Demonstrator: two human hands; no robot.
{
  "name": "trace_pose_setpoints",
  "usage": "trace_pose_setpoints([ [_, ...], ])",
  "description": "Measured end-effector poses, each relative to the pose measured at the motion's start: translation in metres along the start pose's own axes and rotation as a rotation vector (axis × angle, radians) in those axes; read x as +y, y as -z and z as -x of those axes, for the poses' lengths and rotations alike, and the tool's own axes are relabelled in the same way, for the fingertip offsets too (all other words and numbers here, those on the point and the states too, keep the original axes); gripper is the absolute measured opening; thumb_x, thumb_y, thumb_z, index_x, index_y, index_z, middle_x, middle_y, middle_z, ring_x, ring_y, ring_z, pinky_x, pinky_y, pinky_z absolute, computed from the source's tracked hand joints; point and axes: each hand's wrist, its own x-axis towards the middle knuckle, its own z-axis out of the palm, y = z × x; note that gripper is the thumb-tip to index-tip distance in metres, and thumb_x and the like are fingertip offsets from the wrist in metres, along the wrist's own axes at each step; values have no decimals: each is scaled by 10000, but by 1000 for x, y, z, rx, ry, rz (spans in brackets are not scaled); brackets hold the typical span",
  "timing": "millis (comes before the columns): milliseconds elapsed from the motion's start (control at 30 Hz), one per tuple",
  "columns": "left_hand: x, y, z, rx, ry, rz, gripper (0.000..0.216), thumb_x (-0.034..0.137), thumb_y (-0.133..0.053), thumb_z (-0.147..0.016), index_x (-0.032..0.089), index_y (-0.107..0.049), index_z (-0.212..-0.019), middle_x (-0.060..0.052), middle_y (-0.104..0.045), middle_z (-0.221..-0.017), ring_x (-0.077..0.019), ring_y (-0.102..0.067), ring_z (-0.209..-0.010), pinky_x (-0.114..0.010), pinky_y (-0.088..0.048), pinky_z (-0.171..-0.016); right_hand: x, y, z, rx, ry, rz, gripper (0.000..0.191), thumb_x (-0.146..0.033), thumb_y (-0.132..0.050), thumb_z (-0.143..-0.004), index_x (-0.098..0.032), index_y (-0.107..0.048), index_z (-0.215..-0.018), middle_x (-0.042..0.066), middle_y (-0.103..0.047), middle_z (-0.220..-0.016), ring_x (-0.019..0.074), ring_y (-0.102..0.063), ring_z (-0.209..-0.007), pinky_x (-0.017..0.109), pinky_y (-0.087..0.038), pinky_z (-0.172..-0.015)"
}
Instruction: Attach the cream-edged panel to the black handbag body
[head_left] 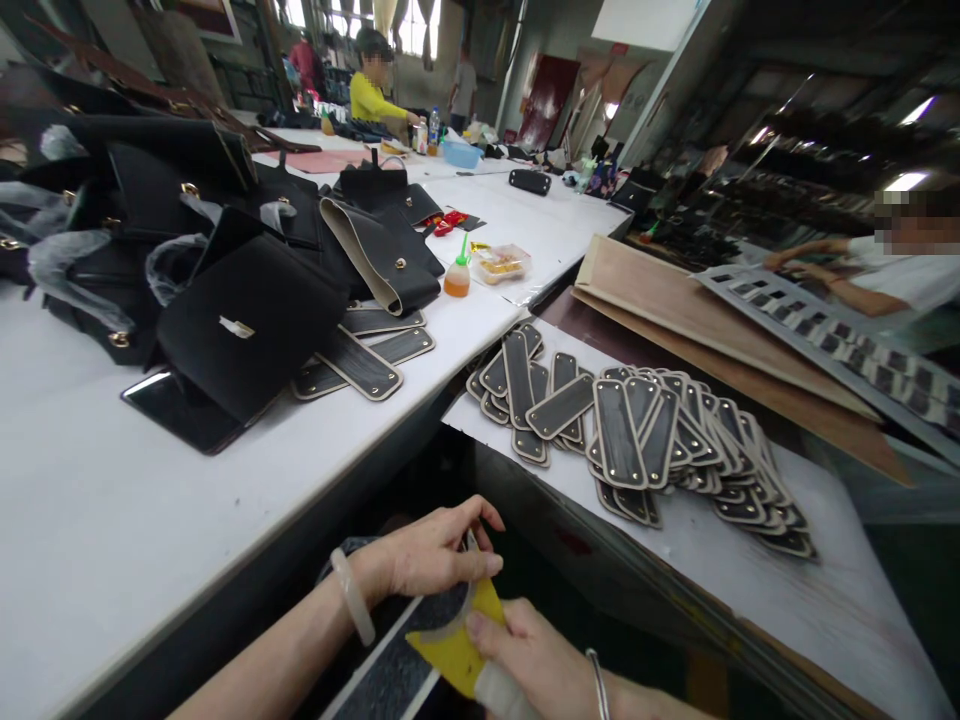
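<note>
Low in the head view, both my hands meet over my lap between two white tables. My left hand (431,555) is closed, its fingers pinching the top of a yellow piece with a clear strip (456,640). My right hand (536,665) grips the lower side of the same yellow piece with thumb and fingers. A dark rectangular panel (401,670) lies under my hands. A spread pile of several dark oblong leather tabs with pale edges (637,440) lies on the right table, beyond my hands.
Black leather bags (247,320) and more tabs (360,365) crowd the left table, with a small glue bottle (457,275) and a plastic box (501,263). Brown boards (675,300) lie at right. A person's arm (847,290) works at the right; others sit far back.
</note>
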Motion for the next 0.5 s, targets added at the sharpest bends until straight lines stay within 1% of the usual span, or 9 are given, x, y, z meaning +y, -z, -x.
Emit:
trace_pose_setpoints([
  [67,2,-1,1,21,6,-16,371,453,-551,-852,192,-514,-1113,-20,-642,-921,-144,-545,-744,-244,-424,-638,5,-9,-3,46,-1,-18,819,-863,-514,-621,-79,-657,-810,47,-562,-623,57,-473,-420,147,-364,-391],
  [133,5,-1,3,73,-2,-86,357,490,-489,-884,187,-550,-1062,-22,-645,-923,-157,-554,-790,-257,-436,-683,10,-18,-7,90,-7,-51,872,-911,-492,-558,-84,-647,-786,50,-561,-612,64,-470,-412,160,-358,-388],
  [200,9,-1,8,130,-1,-150,383,515,-466,-889,174,-593,-1007,-31,-649,-938,-173,-563,-828,-270,-444,-722,14,-25,-9,106,-4,-70,916,-949,-447,-519,-91,-638,-777,42,-546,-574,77,-459,-388,175,-326,-365],
  [233,11,0,12,154,12,-154,403,525,-467,-885,165,-611,-997,-38,-649,-950,-183,-568,-849,-278,-448,-742,16,-27,-8,91,2,-64,926,-957,-424,-523,-93,-639,-777,41,-540,-560,88,-463,-384,182,-312,-360],
  [300,12,1,21,193,56,-121,439,536,-465,-883,155,-631,-1024,-48,-654,-976,-202,-577,-895,-296,-452,-796,22,-26,-2,28,51,-26,884,-931,-428,-581,-98,-650,-778,54,-561,-582,106,-510,-446,186,-335,-407],
  [367,12,1,31,216,94,-63,459,534,-449,-897,159,-631,-1090,-51,-661,-1035,-215,-581,-961,-312,-442,-868,30,-21,8,-30,93,15,810,-885,-470,-632,-107,-660,-748,65,-588,-631,119,-547,-545,187,-368,-484],
  [400,11,1,36,216,101,-33,466,531,-439,-906,167,-624,-1131,-50,-660,-1081,-218,-578,-1003,-317,-431,-906,33,-17,14,-31,104,21,784,-867,-488,-647,-107,-660,-733,65,-591,-637,120,-547,-571,189,-369,-507],
  [433,10,1,41,214,99,-8,472,528,-427,-915,178,-613,-1171,-48,-653,-1137,-221,-570,-1050,-322,-414,-946,36,-13,18,3,106,-3,769,-855,-498,-658,-108,-659,-744,57,-583,-627,115,-533,-565,194,-360,-509],
  [500,7,-1,48,207,92,25,486,523,-411,-928,194,-582,-1243,-43,-619,-1245,-223,-540,-1139,-328,-372,-1014,36,-6,24,160,125,-134,765,-839,-502,-676,-108,-648,-849,16,-534,-579,99,-476,-493,207,-333,-475],
])
